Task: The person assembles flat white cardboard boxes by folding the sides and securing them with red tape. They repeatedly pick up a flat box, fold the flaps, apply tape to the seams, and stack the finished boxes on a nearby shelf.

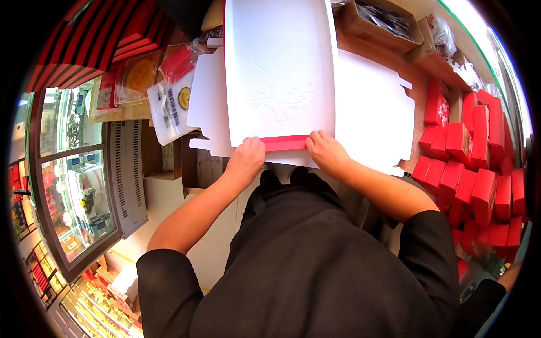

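A long cardboard box [282, 50] lies in front of me, its white inside facing up, with raised side walls and faint embossed lines on its base. Along its near end runs a folded red flap [284, 143]. My left hand [247, 159] pinches the flap's left corner, fingers closed. At the right corner my right hand [328, 152] grips the same flap, also closed. Under the box, a flat white cardboard sheet [378, 107] with notched edges sticks out on both sides. Thumbs and undersides of the grip are partly hidden.
Many small red boxes [482, 132] are stacked at the right. Brown open cartons [389, 44] with plastic-wrapped items line the back right. Plastic packets [169, 107] lie left of the sheet, near stacked red boxes [141, 34]. A glass-fronted cabinet [79, 186] stands at left.
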Demonstrator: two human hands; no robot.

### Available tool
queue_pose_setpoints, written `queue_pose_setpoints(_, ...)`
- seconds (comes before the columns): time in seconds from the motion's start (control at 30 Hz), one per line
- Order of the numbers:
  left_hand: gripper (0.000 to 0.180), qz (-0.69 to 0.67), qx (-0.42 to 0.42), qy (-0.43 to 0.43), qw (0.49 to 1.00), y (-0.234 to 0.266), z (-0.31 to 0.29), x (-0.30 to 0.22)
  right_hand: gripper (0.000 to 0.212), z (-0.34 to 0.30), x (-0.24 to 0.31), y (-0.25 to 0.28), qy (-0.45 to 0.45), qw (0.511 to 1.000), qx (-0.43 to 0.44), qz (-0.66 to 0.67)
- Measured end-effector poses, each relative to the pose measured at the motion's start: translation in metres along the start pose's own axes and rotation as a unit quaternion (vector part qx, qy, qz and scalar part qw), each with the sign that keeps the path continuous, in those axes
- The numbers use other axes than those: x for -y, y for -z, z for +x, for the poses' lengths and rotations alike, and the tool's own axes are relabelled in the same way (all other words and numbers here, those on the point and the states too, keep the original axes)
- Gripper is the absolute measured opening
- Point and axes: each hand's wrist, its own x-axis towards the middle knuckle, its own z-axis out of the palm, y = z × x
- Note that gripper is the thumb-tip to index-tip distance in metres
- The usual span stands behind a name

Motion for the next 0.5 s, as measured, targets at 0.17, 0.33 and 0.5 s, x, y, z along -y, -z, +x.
queue_pose_setpoints(0.17,0.015,-0.099,0.110,0.048,0.988,0.007,0.028,0.023,0.011,0.018,-0.029,-0.005,-0.090,0.962,0.049,0.254)
queue_pose_setpoints(0.33,0.008,-0.055,0.030,0.134,0.989,0.011,0.058,0.031,0.025,0.039,-0.042,0.011,-0.168,0.965,0.011,0.204)
queue_pose_setpoints(0.5,0.009,-0.182,0.135,0.186,0.956,-0.009,0.062,-0.010,0.027,0.055,-0.042,0.019,-0.241,0.931,0.132,0.239)
